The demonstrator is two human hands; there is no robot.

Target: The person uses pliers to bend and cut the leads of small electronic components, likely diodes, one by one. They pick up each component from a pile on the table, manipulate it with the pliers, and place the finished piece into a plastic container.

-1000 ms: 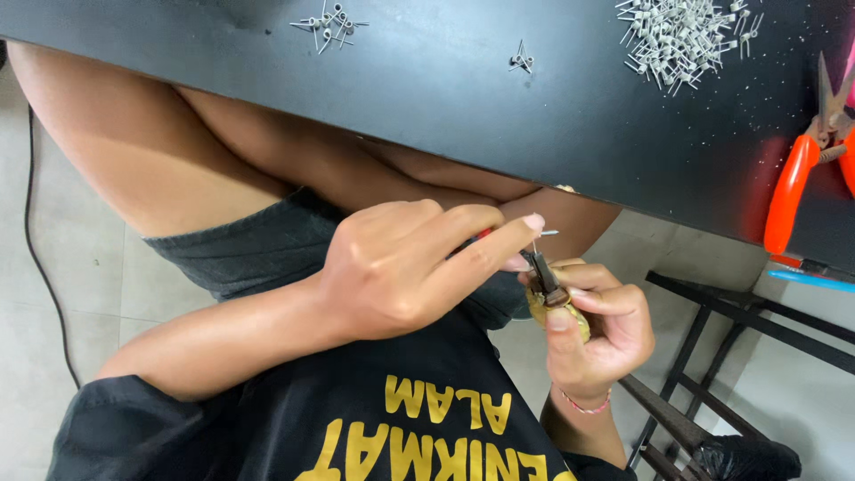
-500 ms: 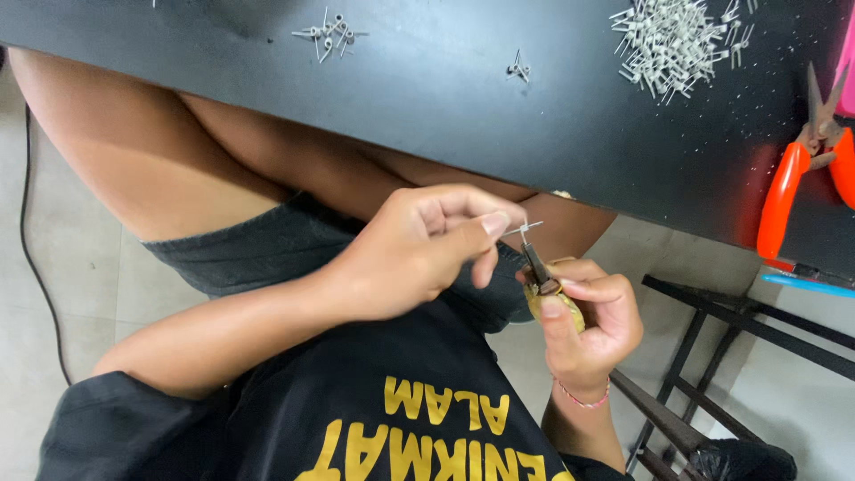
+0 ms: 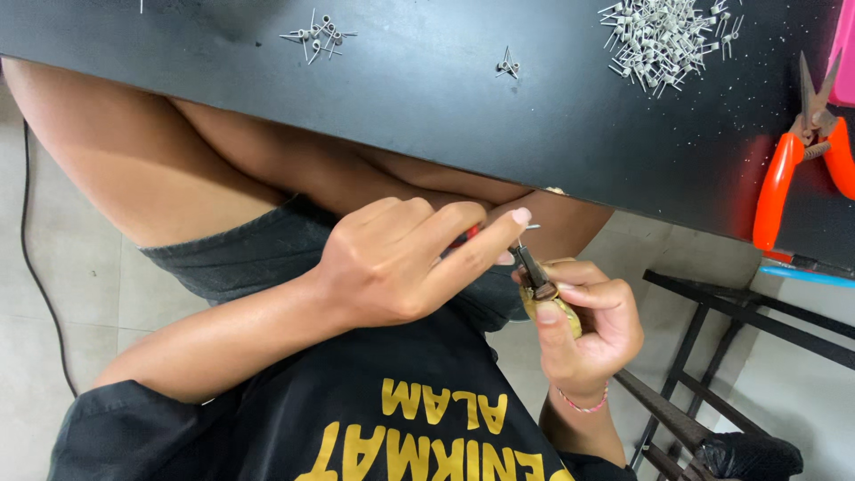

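Since half a second ago our left hand (image 3: 392, 263) has lowered and stretched its forefinger onto the thin wire (image 3: 527, 228), pinching it. Our right hand (image 3: 583, 325) is clenched round a small brass-coloured tool (image 3: 545, 294), whose dark tip meets that wire, below the black table (image 3: 427, 98). On the table lie a heap of wire coils (image 3: 663, 36) and orange-handled cutters (image 3: 802, 147); we see no containers.

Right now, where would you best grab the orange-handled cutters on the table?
By the two orange handles, coming from the near edge of the black table: the cutters lie flat, handles splayed toward the person, pointed blades aimed away.
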